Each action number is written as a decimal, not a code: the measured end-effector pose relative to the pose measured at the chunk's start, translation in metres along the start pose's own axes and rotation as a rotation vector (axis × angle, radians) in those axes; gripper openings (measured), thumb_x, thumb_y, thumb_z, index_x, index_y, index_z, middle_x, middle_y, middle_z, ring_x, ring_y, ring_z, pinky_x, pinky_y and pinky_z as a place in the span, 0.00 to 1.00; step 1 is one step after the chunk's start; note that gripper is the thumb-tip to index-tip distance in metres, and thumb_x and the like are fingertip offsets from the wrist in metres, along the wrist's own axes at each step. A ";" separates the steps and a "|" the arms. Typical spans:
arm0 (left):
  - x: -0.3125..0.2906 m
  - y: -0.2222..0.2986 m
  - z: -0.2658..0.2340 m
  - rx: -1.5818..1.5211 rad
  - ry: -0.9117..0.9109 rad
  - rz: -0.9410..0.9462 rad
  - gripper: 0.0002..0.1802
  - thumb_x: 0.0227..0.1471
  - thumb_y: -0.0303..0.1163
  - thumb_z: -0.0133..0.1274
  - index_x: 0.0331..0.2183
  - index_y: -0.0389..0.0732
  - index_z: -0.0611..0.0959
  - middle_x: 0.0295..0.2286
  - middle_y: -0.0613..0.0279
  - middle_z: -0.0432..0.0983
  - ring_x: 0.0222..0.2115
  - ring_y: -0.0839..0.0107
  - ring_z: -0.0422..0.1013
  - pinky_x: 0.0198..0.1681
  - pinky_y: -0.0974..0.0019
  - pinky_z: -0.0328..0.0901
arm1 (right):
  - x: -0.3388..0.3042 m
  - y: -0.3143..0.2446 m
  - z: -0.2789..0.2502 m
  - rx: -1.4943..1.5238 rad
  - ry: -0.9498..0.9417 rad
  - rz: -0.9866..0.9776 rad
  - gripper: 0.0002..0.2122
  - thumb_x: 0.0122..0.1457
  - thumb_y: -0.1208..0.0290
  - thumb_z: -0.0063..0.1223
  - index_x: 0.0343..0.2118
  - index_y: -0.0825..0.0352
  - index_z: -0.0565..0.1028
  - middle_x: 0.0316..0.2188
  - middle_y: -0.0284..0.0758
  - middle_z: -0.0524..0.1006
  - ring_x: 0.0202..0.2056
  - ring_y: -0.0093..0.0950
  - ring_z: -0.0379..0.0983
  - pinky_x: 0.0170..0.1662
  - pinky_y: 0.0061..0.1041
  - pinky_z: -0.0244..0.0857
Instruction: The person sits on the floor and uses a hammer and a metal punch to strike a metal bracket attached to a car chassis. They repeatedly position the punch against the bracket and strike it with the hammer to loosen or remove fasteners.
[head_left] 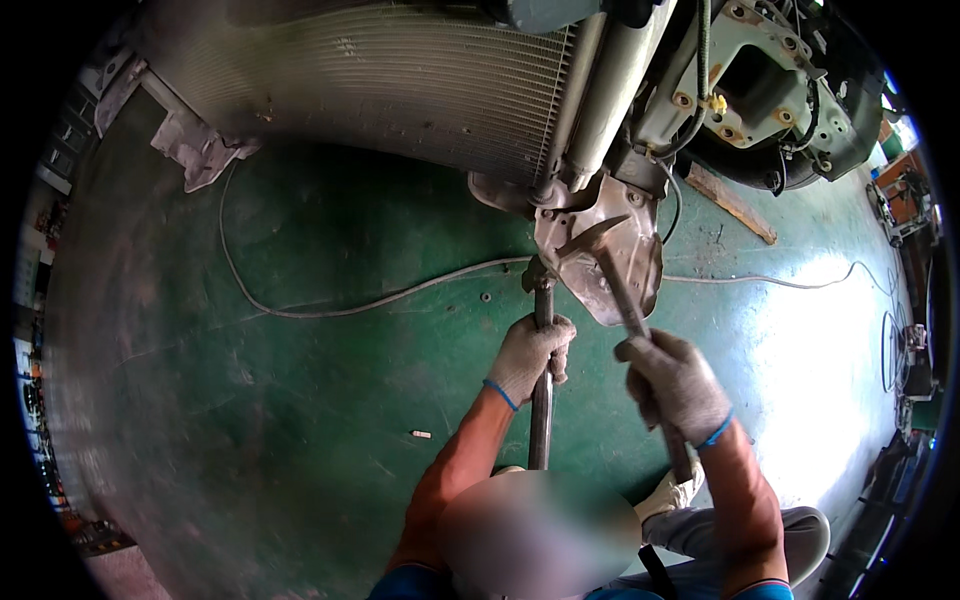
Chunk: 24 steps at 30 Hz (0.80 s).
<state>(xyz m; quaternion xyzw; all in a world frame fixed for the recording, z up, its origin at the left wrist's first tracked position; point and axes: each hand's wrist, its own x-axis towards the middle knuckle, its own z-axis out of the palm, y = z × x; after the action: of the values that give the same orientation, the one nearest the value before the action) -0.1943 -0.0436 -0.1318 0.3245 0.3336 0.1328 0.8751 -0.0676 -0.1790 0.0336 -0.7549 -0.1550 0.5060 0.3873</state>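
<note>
Foreground: bare forearms (465, 450) rise from the lower edge on either side of a blurred oval patch, each ending in a pale knitted glove with a blue cuff edge. Left hand (530, 357): fingers clenched around a metal bar (541, 425), whose upper end meets the lower left edge of a bent sheet-metal bracket (628, 262). Right hand (680, 385): grasping the handle of a hammer (622, 288), whose narrow, pointed head overlies the bracket; whether the two touch cannot be told. Bracket: at the lower right corner of a finned radiator (400, 85), below a thick silvery tube (615, 95). Upper right: a metal frame section (752, 85) with bolt holes, and near it a wooden strip (733, 205) on the green floor (330, 400). Mid-left: a grey cable (380, 303) curving across the floor, with a small ring (486, 297) just beside it
</note>
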 end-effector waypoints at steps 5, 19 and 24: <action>0.001 0.001 0.005 -0.013 -0.045 0.007 0.06 0.57 0.29 0.57 0.32 0.39 0.78 0.17 0.67 0.69 0.13 0.76 0.65 0.15 0.67 0.62 | 0.006 0.001 -0.036 0.105 0.413 -0.331 0.17 0.67 0.55 0.54 0.40 0.68 0.77 0.19 0.29 0.69 0.14 0.20 0.66 0.15 0.22 0.59; 0.014 -0.028 -0.008 0.090 0.012 -0.024 0.11 0.56 0.35 0.59 0.26 0.43 0.76 0.17 0.69 0.68 0.13 0.75 0.64 0.19 0.66 0.64 | 0.014 0.010 -0.047 -0.029 0.147 -0.289 0.11 0.68 0.66 0.55 0.42 0.70 0.76 0.21 0.27 0.71 0.17 0.18 0.66 0.19 0.20 0.63; 0.009 -0.032 -0.059 0.163 0.190 -0.050 0.20 0.56 0.37 0.59 0.16 0.47 0.71 0.14 0.69 0.66 0.13 0.78 0.61 0.18 0.68 0.58 | 0.018 0.005 -0.017 0.124 -0.027 -0.412 0.19 0.65 0.63 0.64 0.55 0.65 0.76 0.28 0.24 0.74 0.23 0.15 0.67 0.26 0.21 0.67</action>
<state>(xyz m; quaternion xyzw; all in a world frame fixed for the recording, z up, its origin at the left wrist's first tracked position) -0.2267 -0.0352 -0.1904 0.3720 0.4328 0.1133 0.8133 -0.0454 -0.1788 0.0213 -0.6753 -0.2796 0.4347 0.5262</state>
